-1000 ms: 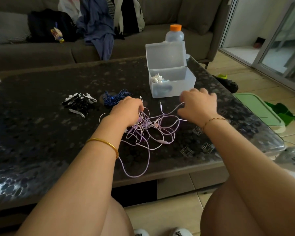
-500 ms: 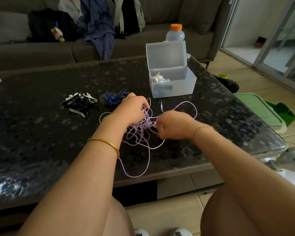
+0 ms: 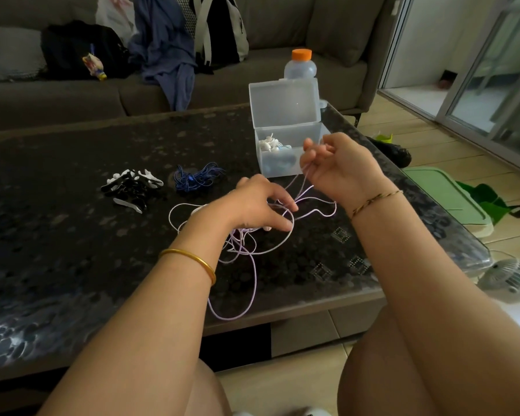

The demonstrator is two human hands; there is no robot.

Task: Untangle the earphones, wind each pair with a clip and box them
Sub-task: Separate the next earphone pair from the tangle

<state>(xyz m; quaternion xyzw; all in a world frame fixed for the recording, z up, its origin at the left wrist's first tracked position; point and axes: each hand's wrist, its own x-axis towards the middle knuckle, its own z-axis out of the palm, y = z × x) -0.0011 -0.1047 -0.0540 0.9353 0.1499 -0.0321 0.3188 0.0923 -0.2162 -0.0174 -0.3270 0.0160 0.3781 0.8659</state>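
Mid-untangle on my feed, and I'd say we're less than halfway. The lilac tangle [image 3: 243, 244] is on the table [image 3: 72, 235] right in front, with one long loop trailing to the near edge. The right hand [image 3: 339, 169] is lifted above it, just in front of the box [image 3: 282, 168]. It's pinching a couple of lilac strands between thumb and fingertips, and they run down taut into the knot. The left hand [image 3: 258, 205] sits palm-down on the knot with fingers loosely bent over the cords. It looks like it's pinning the mess down, but I can't tell if it's actually gripping anything underneath.

Done so far, as far as I can see: the box has its lid standing open and a white bundle [image 3: 270, 144] inside. There's something pale blue in there too, but it's too murky through the plastic to call. So one pair is boxed, maybe two.

Left to do: the lilac knot isn't loose yet, and it needs winding, clipping and boxing after that. The blue pair [image 3: 197, 177] lies bunched on the table just left of the box, and I see no clip on it. The clips [image 3: 132, 186] are in a black and white pile further left, well apart from both hands.
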